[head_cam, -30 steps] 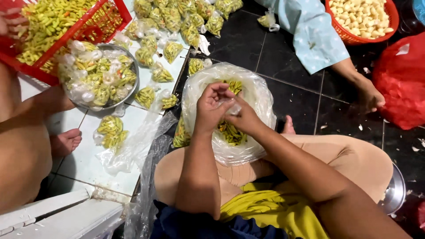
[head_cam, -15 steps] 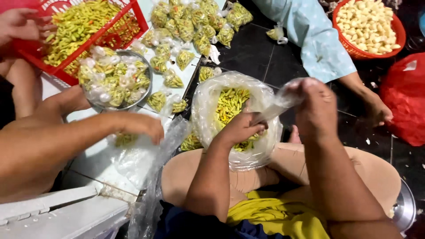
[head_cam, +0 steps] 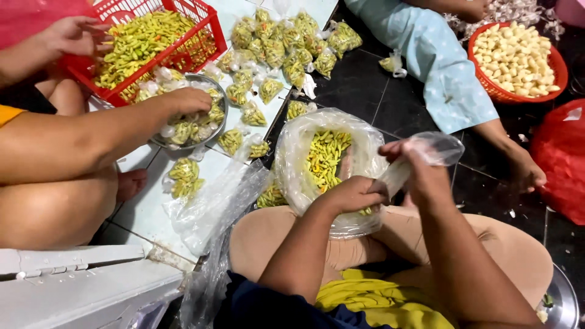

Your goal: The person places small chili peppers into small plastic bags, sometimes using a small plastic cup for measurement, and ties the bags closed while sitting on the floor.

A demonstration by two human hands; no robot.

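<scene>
Our right hand (head_cam: 420, 173) pinches a small clear plastic bag (head_cam: 426, 152), puffed open, just right of the large clear plastic sack of green-yellow chillies (head_cam: 326, 158) on our lap; our left hand (head_cam: 353, 195), fingers curled, grips that sack's rim (a neighbour's hand (head_cam: 186, 100) works a metal bowl (head_cam: 189, 119) left of it).

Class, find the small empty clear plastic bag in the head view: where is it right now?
The small clear bag is right of centre, held up in the person's right hand, just right of the big bag of green chillies.

Right hand (head_cam: 420, 167) pinches a small clear bag (head_cam: 429, 152); left hand (head_cam: 350, 195) grips the big chilli-filled bag (head_cam: 304, 158).
</scene>
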